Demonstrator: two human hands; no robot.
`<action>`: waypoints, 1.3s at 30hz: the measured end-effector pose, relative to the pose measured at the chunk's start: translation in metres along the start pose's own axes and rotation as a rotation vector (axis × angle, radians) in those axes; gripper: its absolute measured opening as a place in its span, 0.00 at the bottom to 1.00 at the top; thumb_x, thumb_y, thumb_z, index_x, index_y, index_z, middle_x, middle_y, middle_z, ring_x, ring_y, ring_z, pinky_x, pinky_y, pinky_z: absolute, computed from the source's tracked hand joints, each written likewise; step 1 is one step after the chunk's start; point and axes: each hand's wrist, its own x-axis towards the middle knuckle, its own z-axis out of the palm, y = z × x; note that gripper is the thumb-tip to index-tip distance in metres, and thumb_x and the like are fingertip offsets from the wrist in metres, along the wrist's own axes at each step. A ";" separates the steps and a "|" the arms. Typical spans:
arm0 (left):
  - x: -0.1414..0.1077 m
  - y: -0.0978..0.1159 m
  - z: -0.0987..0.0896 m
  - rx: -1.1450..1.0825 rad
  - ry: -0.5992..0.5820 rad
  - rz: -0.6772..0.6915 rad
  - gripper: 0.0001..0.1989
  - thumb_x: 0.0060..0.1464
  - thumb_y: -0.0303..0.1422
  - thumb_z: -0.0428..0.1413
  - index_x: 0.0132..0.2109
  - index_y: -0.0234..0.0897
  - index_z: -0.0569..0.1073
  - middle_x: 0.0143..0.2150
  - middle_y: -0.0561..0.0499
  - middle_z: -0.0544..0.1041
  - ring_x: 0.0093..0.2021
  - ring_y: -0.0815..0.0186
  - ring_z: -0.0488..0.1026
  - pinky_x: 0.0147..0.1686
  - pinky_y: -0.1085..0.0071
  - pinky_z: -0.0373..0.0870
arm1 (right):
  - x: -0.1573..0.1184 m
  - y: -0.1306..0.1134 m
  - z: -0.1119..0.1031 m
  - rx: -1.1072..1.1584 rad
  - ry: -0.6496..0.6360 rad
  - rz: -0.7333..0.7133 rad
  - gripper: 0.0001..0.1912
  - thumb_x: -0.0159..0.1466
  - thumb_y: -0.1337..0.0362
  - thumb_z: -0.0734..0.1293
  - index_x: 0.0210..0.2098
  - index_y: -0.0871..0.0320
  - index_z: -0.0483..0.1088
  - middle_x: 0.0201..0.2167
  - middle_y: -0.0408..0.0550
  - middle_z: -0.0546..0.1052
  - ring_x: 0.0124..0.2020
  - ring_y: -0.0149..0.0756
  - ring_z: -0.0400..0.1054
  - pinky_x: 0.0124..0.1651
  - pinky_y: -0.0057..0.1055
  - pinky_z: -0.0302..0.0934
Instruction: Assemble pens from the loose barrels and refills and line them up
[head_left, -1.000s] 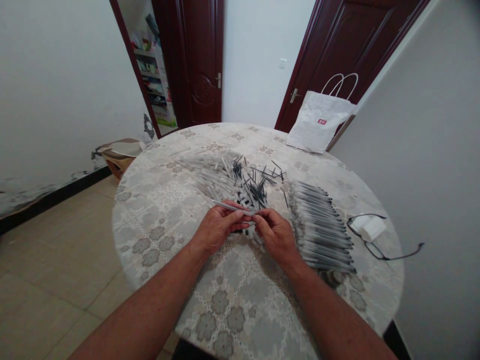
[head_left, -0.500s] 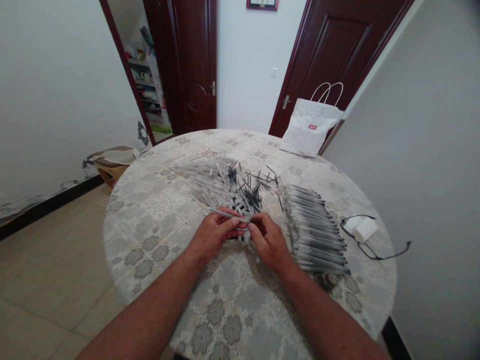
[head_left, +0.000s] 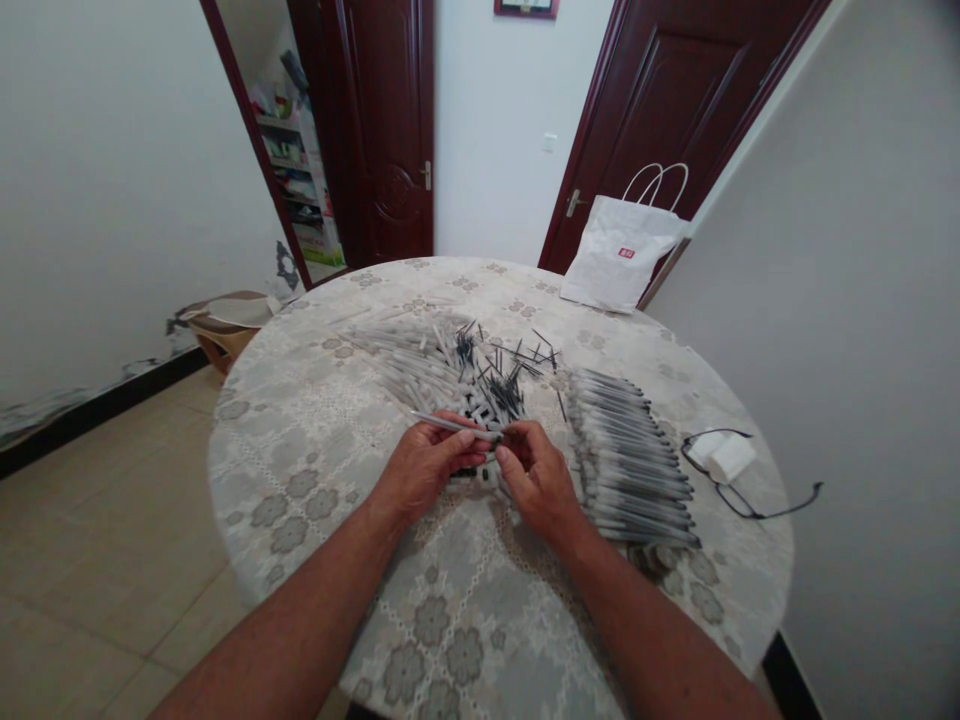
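My left hand [head_left: 427,462] is closed round a slim pale pen [head_left: 444,424], which points up to the left. At its right end, the fingertips of my right hand [head_left: 536,472] pinch together, where a small dark part shows. Just beyond my hands lie loose white pen barrels [head_left: 409,365], dark thin refills [head_left: 504,392] and small black and white pen parts [head_left: 474,408]. To the right of my right hand, several pens with dark ends [head_left: 634,455] lie side by side in a long row.
The round table has a floral cloth [head_left: 300,560]. Eyeglasses [head_left: 739,512] and a white tissue packet [head_left: 729,458] lie near its right edge. A white paper bag [head_left: 622,255] stands at the back right. A stool [head_left: 229,325] is beyond the left edge.
The pen has tilted slightly, its left end now showing clear above my left hand. My left fingers have shifted a little; both hands stay in nearly the same place.
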 end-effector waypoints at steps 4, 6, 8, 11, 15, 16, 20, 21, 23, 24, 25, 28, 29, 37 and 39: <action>0.000 0.000 0.000 0.015 -0.012 -0.014 0.14 0.51 0.35 0.69 0.41 0.33 0.77 0.39 0.43 0.84 0.39 0.61 0.82 0.45 0.63 0.78 | 0.001 -0.001 0.000 -0.071 -0.021 0.004 0.10 0.70 0.57 0.62 0.44 0.54 0.70 0.33 0.44 0.76 0.34 0.36 0.69 0.37 0.30 0.61; 0.000 -0.001 0.000 0.017 -0.017 -0.015 0.14 0.51 0.35 0.69 0.41 0.33 0.76 0.40 0.43 0.84 0.39 0.61 0.82 0.45 0.63 0.78 | 0.001 -0.001 -0.001 -0.096 -0.046 0.005 0.11 0.72 0.56 0.60 0.41 0.54 0.71 0.31 0.44 0.75 0.33 0.36 0.69 0.36 0.29 0.59; 0.000 -0.002 0.000 0.021 -0.025 -0.018 0.14 0.52 0.35 0.68 0.42 0.33 0.76 0.40 0.43 0.84 0.39 0.62 0.82 0.45 0.63 0.78 | 0.002 0.000 -0.002 -0.107 -0.062 -0.002 0.14 0.72 0.55 0.59 0.37 0.54 0.71 0.29 0.44 0.75 0.32 0.35 0.68 0.35 0.29 0.58; 0.000 -0.003 0.000 0.017 -0.024 -0.023 0.13 0.52 0.35 0.68 0.42 0.33 0.76 0.40 0.44 0.83 0.39 0.62 0.82 0.45 0.64 0.78 | 0.002 0.000 -0.002 -0.088 -0.066 0.003 0.17 0.74 0.55 0.56 0.34 0.54 0.70 0.28 0.43 0.74 0.31 0.35 0.68 0.34 0.30 0.58; 0.000 -0.002 0.000 -0.005 -0.003 -0.008 0.14 0.51 0.35 0.69 0.41 0.34 0.76 0.39 0.44 0.83 0.38 0.62 0.82 0.44 0.64 0.78 | 0.000 0.000 -0.001 -0.026 -0.026 0.005 0.12 0.72 0.54 0.60 0.43 0.53 0.70 0.31 0.44 0.75 0.32 0.36 0.69 0.35 0.30 0.59; 0.000 -0.002 0.000 -0.003 -0.006 -0.004 0.14 0.51 0.35 0.69 0.41 0.34 0.77 0.39 0.44 0.83 0.38 0.62 0.82 0.44 0.64 0.78 | -0.001 -0.001 -0.001 -0.024 -0.019 0.003 0.11 0.71 0.55 0.61 0.45 0.54 0.70 0.32 0.44 0.76 0.32 0.36 0.69 0.35 0.30 0.60; -0.001 -0.002 0.001 0.010 -0.026 -0.006 0.14 0.51 0.36 0.68 0.41 0.33 0.77 0.37 0.44 0.83 0.38 0.62 0.82 0.43 0.64 0.78 | -0.001 0.000 -0.002 -0.077 -0.029 0.011 0.10 0.71 0.56 0.61 0.43 0.53 0.70 0.30 0.43 0.75 0.32 0.36 0.69 0.35 0.30 0.58; -0.001 -0.002 0.001 0.011 -0.029 -0.008 0.14 0.51 0.36 0.69 0.41 0.33 0.77 0.37 0.44 0.83 0.38 0.62 0.82 0.43 0.64 0.78 | -0.001 0.000 -0.002 -0.087 -0.037 0.010 0.10 0.72 0.56 0.60 0.41 0.53 0.70 0.29 0.43 0.74 0.31 0.36 0.68 0.34 0.30 0.58; -0.001 -0.003 0.001 0.012 -0.037 -0.015 0.14 0.50 0.37 0.69 0.41 0.33 0.78 0.36 0.44 0.83 0.37 0.62 0.81 0.42 0.64 0.78 | -0.001 0.001 -0.002 -0.094 -0.054 0.006 0.12 0.72 0.55 0.59 0.37 0.53 0.69 0.27 0.42 0.73 0.30 0.36 0.67 0.34 0.31 0.57; -0.001 -0.004 0.001 0.014 -0.042 -0.019 0.15 0.50 0.37 0.69 0.41 0.33 0.78 0.36 0.44 0.83 0.37 0.62 0.81 0.42 0.65 0.78 | -0.001 0.002 -0.001 -0.091 -0.064 0.007 0.14 0.73 0.55 0.58 0.35 0.53 0.68 0.27 0.42 0.72 0.29 0.36 0.66 0.33 0.31 0.56; -0.001 -0.004 0.000 0.016 -0.045 -0.022 0.15 0.50 0.37 0.69 0.41 0.33 0.77 0.36 0.44 0.83 0.36 0.62 0.81 0.42 0.65 0.78 | -0.001 0.003 -0.001 -0.085 -0.075 0.013 0.16 0.73 0.55 0.57 0.33 0.53 0.67 0.26 0.41 0.71 0.28 0.35 0.65 0.33 0.31 0.56; -0.001 -0.005 0.000 0.012 -0.048 -0.021 0.14 0.51 0.36 0.68 0.41 0.32 0.77 0.36 0.44 0.83 0.36 0.63 0.81 0.41 0.65 0.78 | -0.001 0.003 0.000 -0.055 -0.075 0.038 0.17 0.74 0.54 0.56 0.33 0.53 0.66 0.25 0.41 0.72 0.26 0.35 0.65 0.32 0.31 0.55; -0.001 -0.005 0.000 0.007 -0.046 -0.018 0.14 0.52 0.36 0.68 0.41 0.32 0.77 0.36 0.44 0.83 0.36 0.63 0.81 0.41 0.65 0.78 | -0.002 0.003 -0.001 -0.047 -0.067 0.039 0.16 0.74 0.54 0.56 0.35 0.53 0.67 0.26 0.41 0.72 0.27 0.35 0.66 0.32 0.31 0.56; -0.002 -0.004 0.001 0.009 -0.047 -0.011 0.14 0.51 0.36 0.69 0.40 0.32 0.78 0.36 0.44 0.83 0.36 0.63 0.81 0.41 0.66 0.78 | -0.003 -0.002 -0.003 -0.116 -0.062 0.008 0.11 0.72 0.56 0.59 0.40 0.54 0.68 0.26 0.41 0.72 0.29 0.35 0.67 0.34 0.31 0.57; -0.001 -0.005 0.000 0.022 -0.062 -0.014 0.14 0.51 0.36 0.69 0.41 0.32 0.78 0.36 0.44 0.83 0.36 0.63 0.81 0.41 0.66 0.78 | -0.003 -0.002 -0.003 -0.114 -0.081 0.013 0.13 0.73 0.56 0.57 0.37 0.54 0.67 0.25 0.40 0.71 0.27 0.34 0.65 0.33 0.31 0.56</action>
